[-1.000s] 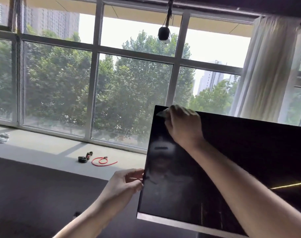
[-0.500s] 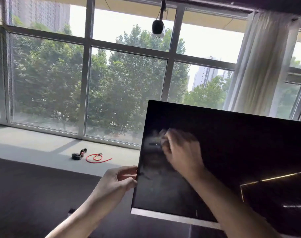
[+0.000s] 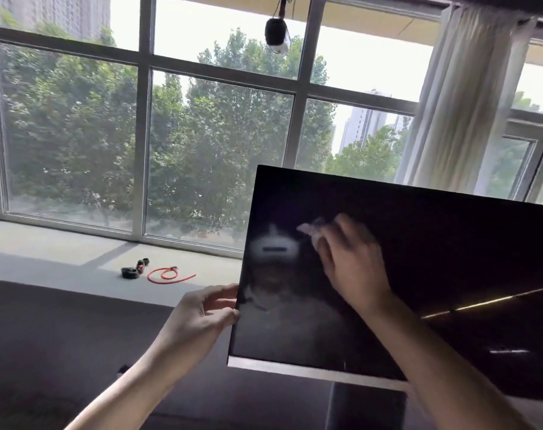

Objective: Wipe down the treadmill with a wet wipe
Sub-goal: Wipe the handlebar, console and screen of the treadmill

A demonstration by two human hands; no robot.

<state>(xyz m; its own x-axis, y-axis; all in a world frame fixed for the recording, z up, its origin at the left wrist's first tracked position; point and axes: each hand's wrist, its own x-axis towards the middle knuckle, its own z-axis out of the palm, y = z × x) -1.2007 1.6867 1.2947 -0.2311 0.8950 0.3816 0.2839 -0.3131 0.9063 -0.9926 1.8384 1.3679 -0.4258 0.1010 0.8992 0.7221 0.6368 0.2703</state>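
The treadmill's large black glossy screen fills the right half of the view, tilted, with a silver strip along its lower edge. My left hand pinches the screen's left edge, thumb in front and fingers behind. My right hand presses a small whitish wet wipe against the glass in the screen's upper left part; the hand and wipe are motion-blurred. Most of the wipe is hidden under my fingers.
A grey post stands under the screen. Behind lies a wide window ledge with a red cord and small black items. A camera hangs from above. A pale curtain hangs at the right.
My right hand with the wipe slid from the screen's top left corner down onto the glass, then slightly right. My left hand kept its hold on the left edge.
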